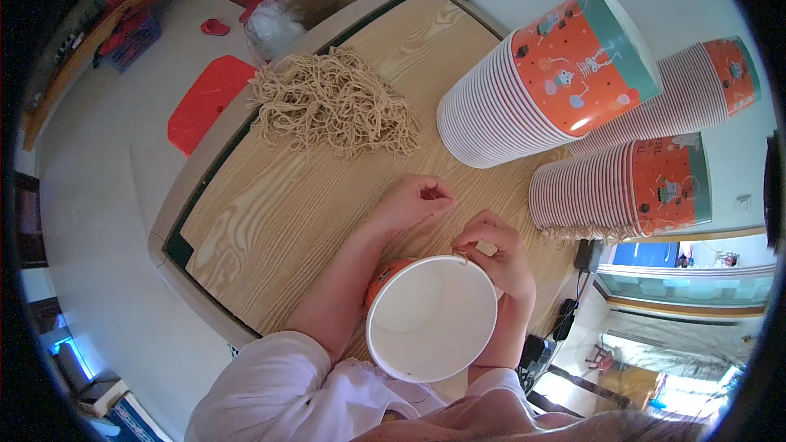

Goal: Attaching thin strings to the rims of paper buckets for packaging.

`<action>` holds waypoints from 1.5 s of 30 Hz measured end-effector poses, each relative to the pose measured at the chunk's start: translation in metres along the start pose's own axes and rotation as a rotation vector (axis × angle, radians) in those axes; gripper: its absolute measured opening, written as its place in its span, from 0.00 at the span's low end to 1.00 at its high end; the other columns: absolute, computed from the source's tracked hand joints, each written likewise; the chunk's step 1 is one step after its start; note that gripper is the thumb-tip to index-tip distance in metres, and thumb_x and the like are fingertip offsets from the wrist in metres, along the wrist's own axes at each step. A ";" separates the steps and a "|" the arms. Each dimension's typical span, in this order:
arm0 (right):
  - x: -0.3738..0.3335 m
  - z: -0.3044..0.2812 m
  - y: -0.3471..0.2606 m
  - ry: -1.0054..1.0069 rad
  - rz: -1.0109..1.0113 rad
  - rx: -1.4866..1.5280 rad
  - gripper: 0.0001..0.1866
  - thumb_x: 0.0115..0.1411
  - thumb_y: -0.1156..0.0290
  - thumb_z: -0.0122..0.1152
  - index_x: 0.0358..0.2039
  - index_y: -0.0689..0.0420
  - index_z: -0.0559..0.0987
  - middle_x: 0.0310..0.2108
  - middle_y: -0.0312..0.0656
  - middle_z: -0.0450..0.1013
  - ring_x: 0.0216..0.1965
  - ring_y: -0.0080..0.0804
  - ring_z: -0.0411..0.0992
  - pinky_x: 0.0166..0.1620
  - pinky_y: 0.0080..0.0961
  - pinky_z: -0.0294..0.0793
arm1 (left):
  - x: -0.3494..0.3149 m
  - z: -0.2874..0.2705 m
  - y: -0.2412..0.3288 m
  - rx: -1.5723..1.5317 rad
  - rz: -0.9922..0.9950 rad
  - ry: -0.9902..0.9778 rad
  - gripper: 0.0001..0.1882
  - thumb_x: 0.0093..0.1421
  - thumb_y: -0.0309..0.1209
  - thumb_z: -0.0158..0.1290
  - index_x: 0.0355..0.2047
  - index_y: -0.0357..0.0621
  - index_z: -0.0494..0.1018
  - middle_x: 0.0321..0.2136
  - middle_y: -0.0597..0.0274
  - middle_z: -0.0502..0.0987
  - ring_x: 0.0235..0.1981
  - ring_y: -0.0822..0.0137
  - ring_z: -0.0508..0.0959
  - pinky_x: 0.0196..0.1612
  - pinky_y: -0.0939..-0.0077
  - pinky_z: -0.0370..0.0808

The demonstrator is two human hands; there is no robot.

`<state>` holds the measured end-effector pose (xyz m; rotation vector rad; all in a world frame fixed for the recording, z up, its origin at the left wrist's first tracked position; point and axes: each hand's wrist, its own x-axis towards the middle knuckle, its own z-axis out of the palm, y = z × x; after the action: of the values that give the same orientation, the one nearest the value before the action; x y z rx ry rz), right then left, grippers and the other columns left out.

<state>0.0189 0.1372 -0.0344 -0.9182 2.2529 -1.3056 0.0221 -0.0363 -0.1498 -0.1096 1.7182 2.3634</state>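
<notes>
A paper bucket (430, 319), white inside with an orange printed outer side, stands tilted close to my body between my forearms, its mouth facing up. My right hand (499, 254) is closed in a pinch at its far rim, on a short end of beige cord that shows at the edge. Just beyond the bucket, my left hand (415, 202) is held over the table with fingers curled together; anything inside them is hidden or too small to make out. A loose heap of beige cords (336, 102) lies farther off on the wooden table (246, 229).
Tall nested stacks of orange and green paper buckets stand at the right: a near stack (581, 188), a large stack (491, 106) and one behind (655, 90). Black power adapters (565, 319) hang by the right edge. A red stool (209, 102) and a cardboard box (327, 2) stand beyond the table.
</notes>
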 end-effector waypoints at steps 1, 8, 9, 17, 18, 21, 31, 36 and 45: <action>0.000 0.000 0.001 -0.019 -0.049 -0.009 0.10 0.43 0.86 0.62 0.27 0.58 0.80 0.27 0.38 0.69 0.31 0.28 0.70 0.33 0.21 0.68 | 0.000 0.000 0.001 -0.001 -0.006 -0.006 0.06 0.52 0.27 0.56 0.30 0.39 0.76 0.26 0.66 0.77 0.28 0.77 0.74 0.34 0.81 0.71; -0.009 -0.004 -0.003 -0.169 -0.091 0.026 0.11 0.43 0.86 0.63 0.28 0.58 0.80 0.27 0.38 0.69 0.30 0.28 0.70 0.31 0.22 0.68 | 0.000 0.002 -0.007 0.172 0.027 0.095 0.07 0.51 0.28 0.55 0.31 0.38 0.76 0.25 0.64 0.77 0.27 0.75 0.74 0.33 0.79 0.71; -0.008 -0.005 -0.003 -0.168 -0.089 0.033 0.11 0.43 0.86 0.63 0.28 0.58 0.80 0.27 0.38 0.69 0.30 0.28 0.70 0.31 0.22 0.68 | 0.000 0.002 -0.011 0.131 0.024 0.127 0.07 0.51 0.28 0.55 0.31 0.39 0.76 0.24 0.65 0.77 0.27 0.75 0.74 0.33 0.79 0.71; -0.011 -0.009 0.000 -0.095 -0.088 -0.113 0.07 0.46 0.79 0.64 0.28 0.57 0.78 0.27 0.41 0.69 0.30 0.36 0.71 0.30 0.28 0.70 | -0.001 -0.001 -0.001 0.282 0.336 -0.346 0.15 0.49 0.20 0.53 0.39 0.44 0.74 0.41 0.67 0.72 0.43 0.72 0.71 0.41 0.77 0.68; -0.011 -0.009 0.000 -0.094 -0.088 -0.113 0.07 0.46 0.79 0.64 0.28 0.57 0.78 0.27 0.41 0.69 0.30 0.36 0.71 0.30 0.28 0.70 | -0.001 -0.002 0.001 0.236 0.333 -0.492 0.17 0.49 0.20 0.53 0.41 0.44 0.74 0.44 0.67 0.71 0.45 0.71 0.69 0.43 0.76 0.67; -0.010 -0.008 -0.001 -0.048 -0.101 -0.176 0.11 0.44 0.86 0.62 0.29 0.58 0.79 0.27 0.39 0.69 0.29 0.31 0.71 0.31 0.24 0.69 | -0.007 0.003 -0.002 -0.004 0.087 -0.601 0.16 0.50 0.21 0.55 0.41 0.44 0.74 0.44 0.68 0.72 0.44 0.70 0.70 0.44 0.74 0.68; -0.010 -0.006 -0.003 -0.039 0.046 -0.222 0.12 0.44 0.84 0.64 0.31 0.58 0.78 0.28 0.40 0.69 0.30 0.31 0.71 0.31 0.23 0.70 | -0.003 0.005 -0.007 0.056 0.109 -0.556 0.10 0.50 0.24 0.58 0.35 0.40 0.76 0.32 0.64 0.78 0.35 0.74 0.75 0.40 0.77 0.71; -0.009 -0.006 0.002 -0.045 0.006 -0.184 0.12 0.43 0.84 0.65 0.30 0.59 0.78 0.28 0.39 0.69 0.30 0.31 0.71 0.31 0.23 0.70 | -0.003 0.002 -0.004 0.077 0.126 -0.510 0.08 0.50 0.24 0.58 0.33 0.39 0.76 0.30 0.65 0.78 0.33 0.75 0.75 0.38 0.78 0.72; -0.009 -0.014 -0.008 -0.156 -0.117 -0.093 0.11 0.43 0.86 0.63 0.28 0.58 0.79 0.27 0.38 0.69 0.30 0.29 0.71 0.31 0.22 0.69 | 0.000 -0.001 -0.008 0.027 0.139 -0.467 0.09 0.51 0.25 0.59 0.34 0.40 0.76 0.29 0.66 0.77 0.32 0.76 0.75 0.39 0.79 0.72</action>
<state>0.0196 0.1491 -0.0209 -1.1589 2.1825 -1.1413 0.0242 -0.0349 -0.1577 0.5385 1.5639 2.2192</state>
